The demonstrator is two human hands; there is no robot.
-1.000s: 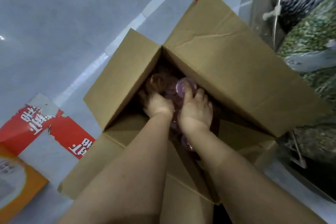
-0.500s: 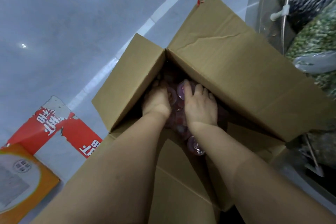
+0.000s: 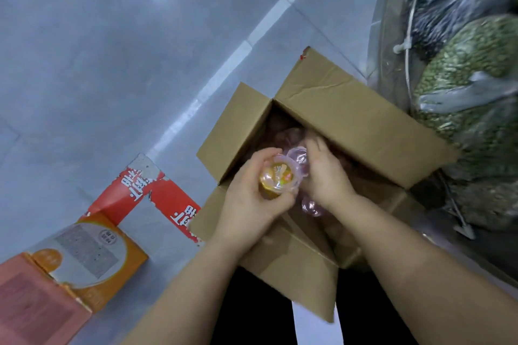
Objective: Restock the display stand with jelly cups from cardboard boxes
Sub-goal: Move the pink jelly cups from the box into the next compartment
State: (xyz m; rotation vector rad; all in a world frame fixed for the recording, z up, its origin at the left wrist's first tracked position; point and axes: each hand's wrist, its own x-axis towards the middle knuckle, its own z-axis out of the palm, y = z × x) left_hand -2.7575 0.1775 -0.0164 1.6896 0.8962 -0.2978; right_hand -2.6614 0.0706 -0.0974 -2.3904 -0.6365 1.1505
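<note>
An open brown cardboard box [image 3: 361,131] stands on the floor with its flaps spread. My left hand [image 3: 246,199] is above the box opening, closed around a yellow jelly cup [image 3: 277,178] with a clear pink-rimmed lid. My right hand [image 3: 325,173] is right beside it, fingers curled on pink jelly cups [image 3: 298,155] pressed against the yellow one. Another pink cup [image 3: 311,206] shows just below my right wrist. More pinkish cups lie dim and blurred deeper in the box.
An orange carton [image 3: 92,258] and a torn red-and-white flap [image 3: 145,190] lie on the grey tiled floor at the left. At the right stands the display stand's metal rim [image 3: 392,36] with bagged green goods [image 3: 476,70] and dark goods [image 3: 448,3].
Both hands have come up out of the box, the left now holding a yellow cup and the right pink cups. The view has pulled back, so the box looks smaller and lower.
</note>
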